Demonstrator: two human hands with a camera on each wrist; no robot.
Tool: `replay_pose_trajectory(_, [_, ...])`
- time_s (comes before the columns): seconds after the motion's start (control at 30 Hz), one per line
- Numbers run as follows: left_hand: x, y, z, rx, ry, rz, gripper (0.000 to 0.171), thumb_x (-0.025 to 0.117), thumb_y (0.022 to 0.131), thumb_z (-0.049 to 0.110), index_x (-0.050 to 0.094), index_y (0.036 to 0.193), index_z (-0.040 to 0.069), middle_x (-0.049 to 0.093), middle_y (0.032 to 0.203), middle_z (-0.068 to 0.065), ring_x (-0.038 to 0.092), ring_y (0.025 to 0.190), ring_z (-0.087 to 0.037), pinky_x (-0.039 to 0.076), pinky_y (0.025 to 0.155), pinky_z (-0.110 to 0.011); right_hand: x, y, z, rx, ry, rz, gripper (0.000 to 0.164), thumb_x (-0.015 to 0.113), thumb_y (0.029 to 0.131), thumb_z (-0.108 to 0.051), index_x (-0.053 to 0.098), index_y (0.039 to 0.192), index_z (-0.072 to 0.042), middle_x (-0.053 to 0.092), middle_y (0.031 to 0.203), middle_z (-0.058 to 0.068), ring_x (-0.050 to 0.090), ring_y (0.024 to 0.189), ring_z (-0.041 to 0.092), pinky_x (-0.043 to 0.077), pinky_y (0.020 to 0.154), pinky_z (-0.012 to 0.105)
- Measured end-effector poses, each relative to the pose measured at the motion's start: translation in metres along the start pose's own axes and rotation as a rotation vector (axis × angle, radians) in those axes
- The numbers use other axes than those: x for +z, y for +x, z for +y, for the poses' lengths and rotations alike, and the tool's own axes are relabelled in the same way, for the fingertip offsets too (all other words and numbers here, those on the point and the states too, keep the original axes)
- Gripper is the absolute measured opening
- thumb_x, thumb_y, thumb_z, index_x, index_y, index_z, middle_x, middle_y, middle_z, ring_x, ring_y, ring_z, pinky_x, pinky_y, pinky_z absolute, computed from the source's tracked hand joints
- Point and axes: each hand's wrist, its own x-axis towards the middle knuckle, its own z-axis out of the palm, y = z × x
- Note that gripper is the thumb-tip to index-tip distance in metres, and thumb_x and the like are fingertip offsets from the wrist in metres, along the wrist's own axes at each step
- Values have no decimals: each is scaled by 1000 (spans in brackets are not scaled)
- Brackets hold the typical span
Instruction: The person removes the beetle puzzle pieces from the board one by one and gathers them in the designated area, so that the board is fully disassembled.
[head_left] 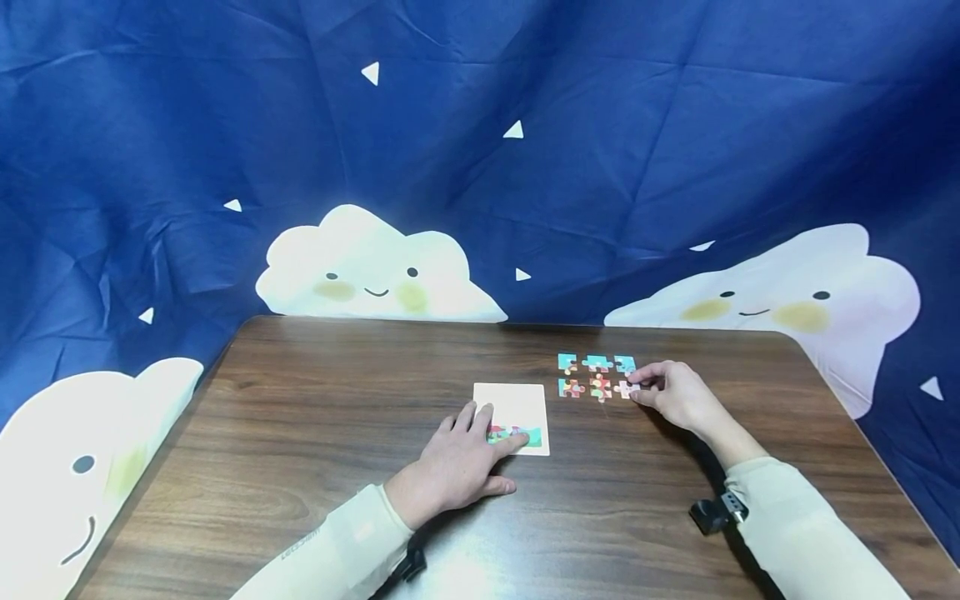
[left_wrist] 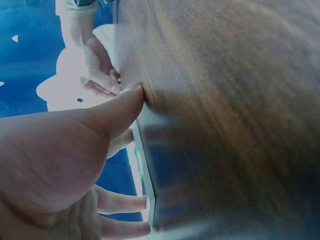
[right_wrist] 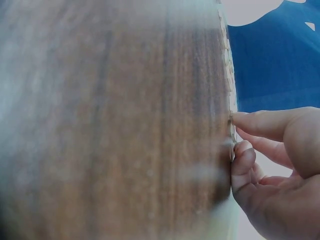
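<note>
My left hand (head_left: 461, 458) lies with spread, fairly straight fingers over the left and lower part of a white puzzle board (head_left: 513, 400). Along the board's bottom runs a strip of green and red picture (head_left: 534, 436), partly covered by the fingers. To the right, my right hand (head_left: 678, 398) pinches a pale pink jigsaw piece (head_left: 625, 389) between thumb and index finger, at the lower right of several loose pieces. In the right wrist view the fingertips of the right hand (right_wrist: 280, 165) are down at table level, and the pinched piece is mostly hidden.
Loose jigsaw pieces lie in two rows: blue ones (head_left: 597, 363) at the back, red and multicoloured ones (head_left: 601, 387) in front. The brown wooden table (head_left: 337, 375) ends at a blue curtain (head_left: 450, 125) with white clouds.
</note>
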Motion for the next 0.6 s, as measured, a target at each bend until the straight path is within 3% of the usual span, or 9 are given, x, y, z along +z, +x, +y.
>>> replay_pose_trajectory(0.6, [-1,0,0,8,-10,31,69,69,95,67,52,158,47,53,156,-23,53,146,-46,54,107,-55,1,1,-1,37,-8,-11,24,79,94,-8,77,114,5,73,99,17,59,82,19,47,75,34])
